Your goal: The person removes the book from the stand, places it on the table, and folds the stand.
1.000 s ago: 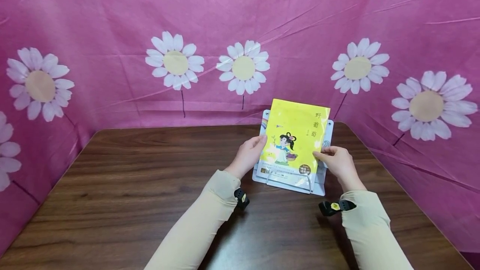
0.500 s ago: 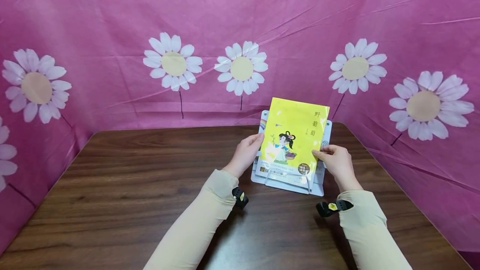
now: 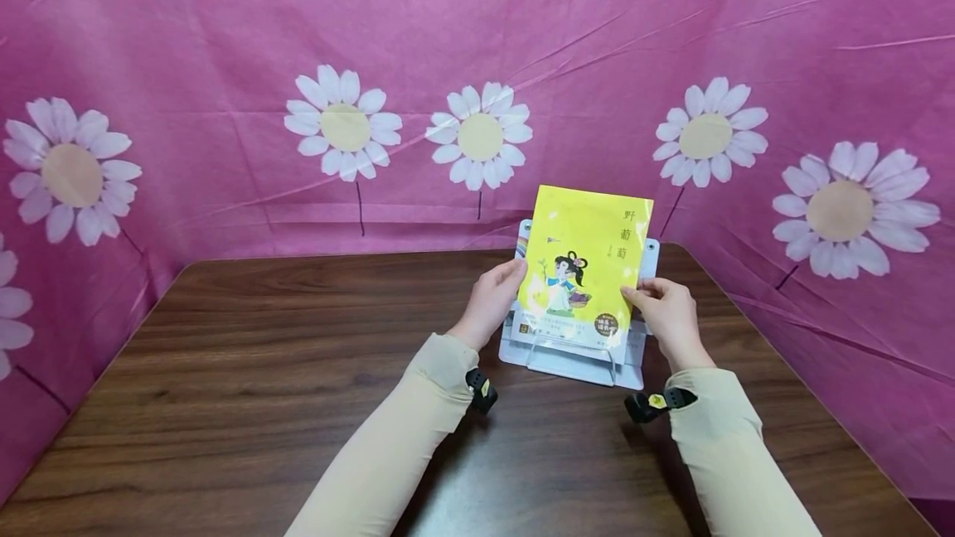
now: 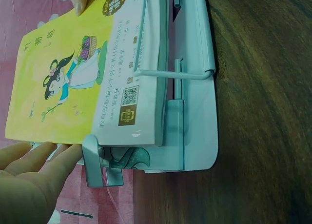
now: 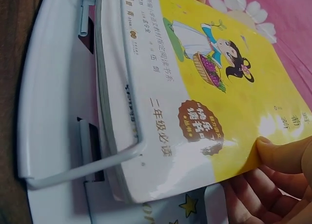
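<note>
A yellow paperback book (image 3: 578, 226) with a cartoon girl on its cover leans against a pale book stand (image 3: 515, 352). In the right wrist view, a wire bar (image 5: 92, 166) of the stand crosses in front of the book's lower part. My left hand (image 3: 488, 302) holds the book's left edge; in the left wrist view its fingers (image 4: 61, 165) reach behind the cover. At the right edge, my right hand (image 3: 671, 320) pinches the book, thumb on the front and fingers behind. The book's bottom edge lies inside the bar, apart from the stand's base.
Both hands work near the back right of a dark wood table (image 3: 298, 371). A pink cloth (image 3: 589, 40) printed with white daisies hangs behind the table and along its sides. Each wrist wears a black camera strap.
The book has risen slightly against the stand, with both hands moving up along with it. The stand has stayed put on the table.
</note>
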`<act>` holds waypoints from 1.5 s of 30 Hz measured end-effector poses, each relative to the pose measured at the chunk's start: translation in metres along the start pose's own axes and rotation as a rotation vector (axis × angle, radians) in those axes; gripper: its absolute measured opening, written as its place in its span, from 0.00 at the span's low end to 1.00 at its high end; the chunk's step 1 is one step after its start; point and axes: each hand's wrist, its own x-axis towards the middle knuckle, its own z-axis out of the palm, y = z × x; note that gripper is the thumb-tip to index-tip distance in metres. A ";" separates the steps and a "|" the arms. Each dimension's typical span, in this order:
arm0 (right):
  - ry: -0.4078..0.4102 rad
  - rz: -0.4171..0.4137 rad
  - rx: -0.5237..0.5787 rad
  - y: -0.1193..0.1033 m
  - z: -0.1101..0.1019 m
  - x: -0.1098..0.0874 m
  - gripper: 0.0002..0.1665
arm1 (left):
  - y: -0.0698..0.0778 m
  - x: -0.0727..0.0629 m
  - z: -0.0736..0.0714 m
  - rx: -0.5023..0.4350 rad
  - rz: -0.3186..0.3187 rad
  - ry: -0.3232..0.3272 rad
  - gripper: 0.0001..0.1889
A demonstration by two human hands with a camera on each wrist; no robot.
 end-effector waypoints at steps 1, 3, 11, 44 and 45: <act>0.000 0.002 0.008 0.000 0.000 0.001 0.25 | 0.001 0.000 0.001 0.000 0.002 0.001 0.30; -0.002 0.011 0.024 -0.002 0.000 0.002 0.26 | 0.002 -0.001 0.002 -0.011 0.008 0.002 0.30; 0.023 0.020 0.057 -0.012 -0.002 0.009 0.27 | 0.009 0.000 0.007 -0.013 0.051 -0.012 0.30; 0.120 -0.178 -0.045 -0.059 -0.027 0.017 0.26 | 0.023 0.007 0.007 -0.120 0.160 0.042 0.26; 0.121 -0.182 -0.055 -0.059 -0.027 0.017 0.26 | 0.022 0.007 0.007 -0.110 0.165 0.046 0.26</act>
